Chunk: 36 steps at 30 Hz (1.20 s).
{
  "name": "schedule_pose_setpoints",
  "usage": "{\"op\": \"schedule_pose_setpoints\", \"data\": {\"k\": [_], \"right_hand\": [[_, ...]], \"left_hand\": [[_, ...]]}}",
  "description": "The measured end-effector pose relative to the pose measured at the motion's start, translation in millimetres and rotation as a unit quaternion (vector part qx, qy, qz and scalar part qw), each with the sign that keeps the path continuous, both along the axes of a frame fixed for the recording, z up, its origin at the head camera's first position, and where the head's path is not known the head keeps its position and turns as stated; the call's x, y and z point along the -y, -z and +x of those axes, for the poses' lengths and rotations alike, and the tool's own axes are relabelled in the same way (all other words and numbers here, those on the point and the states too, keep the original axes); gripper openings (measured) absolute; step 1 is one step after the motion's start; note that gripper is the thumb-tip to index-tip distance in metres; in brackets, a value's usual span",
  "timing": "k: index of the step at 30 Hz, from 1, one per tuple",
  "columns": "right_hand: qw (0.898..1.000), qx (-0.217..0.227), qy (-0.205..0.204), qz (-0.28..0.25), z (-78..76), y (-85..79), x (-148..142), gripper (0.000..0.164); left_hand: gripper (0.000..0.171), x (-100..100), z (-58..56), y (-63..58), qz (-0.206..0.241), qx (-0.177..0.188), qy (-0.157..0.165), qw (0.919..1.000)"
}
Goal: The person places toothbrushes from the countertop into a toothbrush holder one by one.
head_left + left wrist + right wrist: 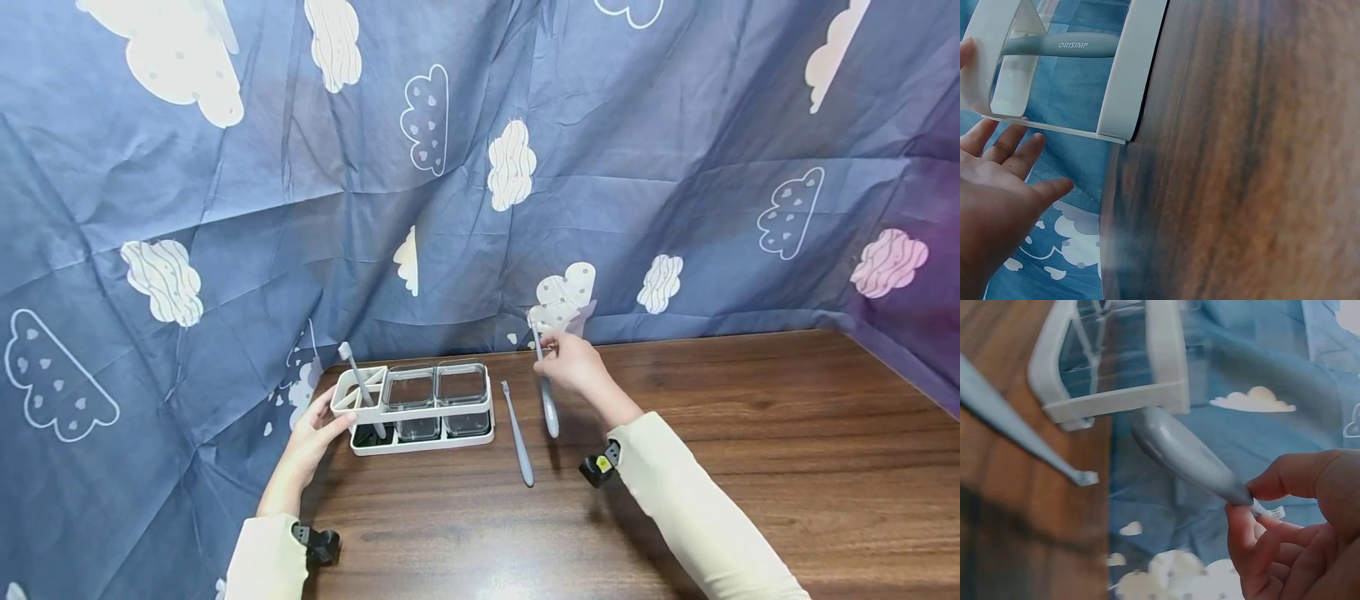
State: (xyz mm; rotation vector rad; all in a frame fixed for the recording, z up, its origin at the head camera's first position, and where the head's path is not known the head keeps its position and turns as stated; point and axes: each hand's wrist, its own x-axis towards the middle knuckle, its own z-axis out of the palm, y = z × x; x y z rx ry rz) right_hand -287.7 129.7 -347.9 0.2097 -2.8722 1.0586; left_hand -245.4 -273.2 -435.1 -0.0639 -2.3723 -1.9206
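My left hand (306, 442) holds the left end of a white toothbrush holder (423, 411), its thumb at the front rail. A grey toothbrush (358, 375) leans in the holder's left section, bristles up; its handle (1066, 45) reads ORISIMP in the left wrist view. To the right, my right hand (573, 364) pinches a second grey toothbrush (1185, 453) between thumb and fingers, head up and thick handle end down, above the table. Between that hand and the holder, a third grey toothbrush (519, 442) lies on the table, its head toward the back.
Two clear cups (461, 383) sit side by side in the holder's middle and right sections. The brown wooden table (750, 433) stretches far to the right. A blue cloud-patterned cloth (465, 250) hangs along its back edge and left side.
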Motion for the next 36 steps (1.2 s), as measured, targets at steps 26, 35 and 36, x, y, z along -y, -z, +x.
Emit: {"op": "schedule_pose_setpoints", "data": {"k": [26,35,36], "right_hand": [[0.978,-0.046,-0.058,-0.193,9.4,-82.9,85,0.036],[0.967,-0.067,-0.068,-0.235,12.9,-86.9,109,0.035],[0.966,-0.070,-0.070,-0.238,12.8,-86.6,112,0.034]], "left_hand": [[0.066,2,-2.6,3.4,0.002,-0.016,0.001,0.9999],[0.065,3,-1.6,3.0,0.006,-0.023,0.006,0.9997],[0.065,3,-1.5,2.8,0.008,-0.022,0.008,0.9997]]}}
